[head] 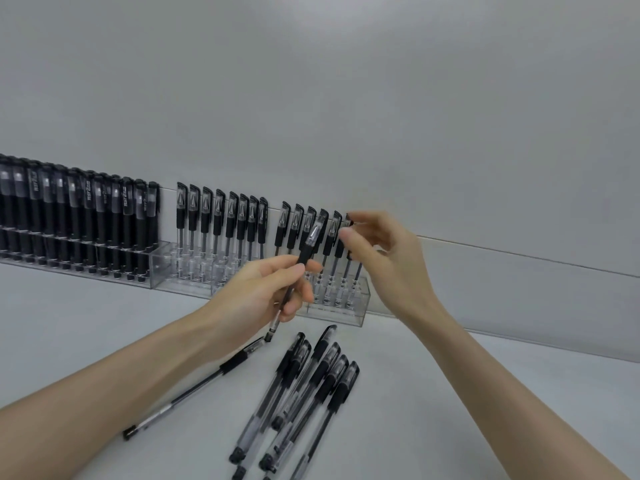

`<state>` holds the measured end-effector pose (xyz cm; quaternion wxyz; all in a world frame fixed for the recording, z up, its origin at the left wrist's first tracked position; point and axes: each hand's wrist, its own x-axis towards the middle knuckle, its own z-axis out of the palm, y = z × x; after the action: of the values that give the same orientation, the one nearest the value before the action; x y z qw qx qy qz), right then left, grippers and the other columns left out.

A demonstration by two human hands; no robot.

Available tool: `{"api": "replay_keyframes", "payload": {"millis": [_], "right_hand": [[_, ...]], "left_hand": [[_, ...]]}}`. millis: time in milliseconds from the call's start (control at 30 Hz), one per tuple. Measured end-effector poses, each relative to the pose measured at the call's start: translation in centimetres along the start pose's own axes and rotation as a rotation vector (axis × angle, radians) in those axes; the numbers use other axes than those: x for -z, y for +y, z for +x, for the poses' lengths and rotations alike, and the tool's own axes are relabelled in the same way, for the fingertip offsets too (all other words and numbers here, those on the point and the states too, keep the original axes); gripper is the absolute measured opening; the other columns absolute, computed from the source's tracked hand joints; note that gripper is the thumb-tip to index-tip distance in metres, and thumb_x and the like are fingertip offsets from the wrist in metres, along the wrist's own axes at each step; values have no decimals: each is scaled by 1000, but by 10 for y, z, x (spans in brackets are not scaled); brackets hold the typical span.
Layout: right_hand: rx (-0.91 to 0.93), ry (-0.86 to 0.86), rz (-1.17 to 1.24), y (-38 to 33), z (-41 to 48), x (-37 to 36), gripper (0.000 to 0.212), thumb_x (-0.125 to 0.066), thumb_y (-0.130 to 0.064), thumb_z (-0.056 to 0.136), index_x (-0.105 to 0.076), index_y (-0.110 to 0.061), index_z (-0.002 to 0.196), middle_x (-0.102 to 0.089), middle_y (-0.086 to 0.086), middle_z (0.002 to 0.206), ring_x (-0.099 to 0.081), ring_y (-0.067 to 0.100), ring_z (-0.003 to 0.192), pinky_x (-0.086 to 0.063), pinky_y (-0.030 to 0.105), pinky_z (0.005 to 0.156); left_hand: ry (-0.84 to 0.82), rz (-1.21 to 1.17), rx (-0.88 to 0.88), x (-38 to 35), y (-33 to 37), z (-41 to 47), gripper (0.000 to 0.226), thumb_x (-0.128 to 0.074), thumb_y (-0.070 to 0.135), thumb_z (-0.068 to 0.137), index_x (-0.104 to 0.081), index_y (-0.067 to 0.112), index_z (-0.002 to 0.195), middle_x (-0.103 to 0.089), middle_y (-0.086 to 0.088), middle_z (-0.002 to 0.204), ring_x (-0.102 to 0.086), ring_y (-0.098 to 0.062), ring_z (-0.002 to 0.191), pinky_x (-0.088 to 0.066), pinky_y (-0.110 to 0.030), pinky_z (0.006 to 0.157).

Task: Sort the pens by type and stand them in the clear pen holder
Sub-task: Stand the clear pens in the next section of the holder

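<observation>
A: What lies nearest on the bench (450,410)?

B: A loose pile of pens (304,393) with clear barrels and black caps, fanned out at the near edge, caps pointing away. Just left of it, apart from the pile, a single pen (194,389) lies slantwise.

A: And the hands?

B: Above the pile, the left hand (256,292) grips a capped pen (306,247). Thumb and fingers curl round its barrel, and it tilts cap-up towards the far edge. Further back and to the right, the right hand (384,258) pinches the cap of the end pen (349,219) between thumb and forefinger. That spot is a little blurred.

A: Where does that pen stand?

B: In the clear pen holder (336,317), at its right end. The holder runs along the far edge against the wall (311,81).

A: What else does it hold?

B: Beside the end pen, a short row of the same clear-barrelled type stands upright. After a gap, a second such row (221,216) fills the middle. At the far left corner stand the solid black pens (79,216), packed close.
</observation>
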<state>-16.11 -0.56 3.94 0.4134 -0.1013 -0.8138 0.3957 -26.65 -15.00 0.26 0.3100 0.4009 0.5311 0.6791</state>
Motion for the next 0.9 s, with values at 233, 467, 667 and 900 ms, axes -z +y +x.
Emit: {"api": "replay_keyframes", "payload": {"millis": [233,467,667,900], "right_hand": [[-12,-89,282,-36,8,-34,24,-71,-7,82,-64,-16,104,-72,-2,78,-67,4,73,-50,14,68],[34,39,227,-63,26,-96,26,-72,-6,82,-63,-17,103,-66,7,85,-68,17,75,-60,33,70],[133,270,65,-80,43,-145,25,-72,-10,82,-61,-22,101,-68,-1,87,-68,18,76,-58,39,75],[113,311,11,-79,48,-189,25,-70,-8,84,-60,-23,101,-67,-3,86,-65,13,75,-56,32,74]], "left_hand": [[-84,104,-21,18,32,-12,28,-43,22,98,-61,7,111,-67,-8,76,-54,-15,55,-47,-24,55],[200,819,-241,110,24,-28,30,-45,34,97,-68,15,94,-68,5,88,-62,-10,84,-50,-31,79],[127,1507,-644,185,-3,-39,42,-38,34,90,-62,9,115,-57,-1,108,-52,-17,96,-52,-34,75],[93,1605,-680,199,-17,-40,51,-37,37,89,-59,3,120,-59,-6,112,-53,-22,104,-51,-32,80]]}}
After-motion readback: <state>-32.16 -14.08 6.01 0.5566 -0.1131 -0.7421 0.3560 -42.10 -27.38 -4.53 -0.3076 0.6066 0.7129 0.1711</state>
